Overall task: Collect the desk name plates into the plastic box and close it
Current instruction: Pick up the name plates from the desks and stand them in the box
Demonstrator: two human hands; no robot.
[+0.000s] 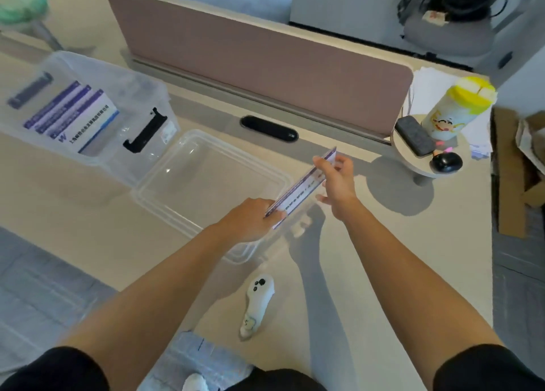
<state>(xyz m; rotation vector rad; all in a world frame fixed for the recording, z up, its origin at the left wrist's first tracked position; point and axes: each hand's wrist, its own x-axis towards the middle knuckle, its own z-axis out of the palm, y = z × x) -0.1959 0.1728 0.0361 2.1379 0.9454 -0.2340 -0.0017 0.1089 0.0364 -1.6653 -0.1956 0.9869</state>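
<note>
A white and purple desk name plate (pixel 300 191) is held in the air between both hands, over the right edge of the clear box lid (pixel 188 190) that lies flat on the desk. My left hand (pixel 250 218) grips its near end and my right hand (pixel 336 178) pinches its far end. The clear plastic box (pixel 126 95) with black latches stands at the left. Several name plates (pixel 73 116) stand inside it, leaning side by side.
A white handheld controller (pixel 256 305) lies on the desk near the front edge. A pink partition (pixel 259 60) runs along the back. At the right, a small round stand (pixel 427 151) carries a yellow-capped bottle, a grey case and a black object. Cardboard sits at the far right.
</note>
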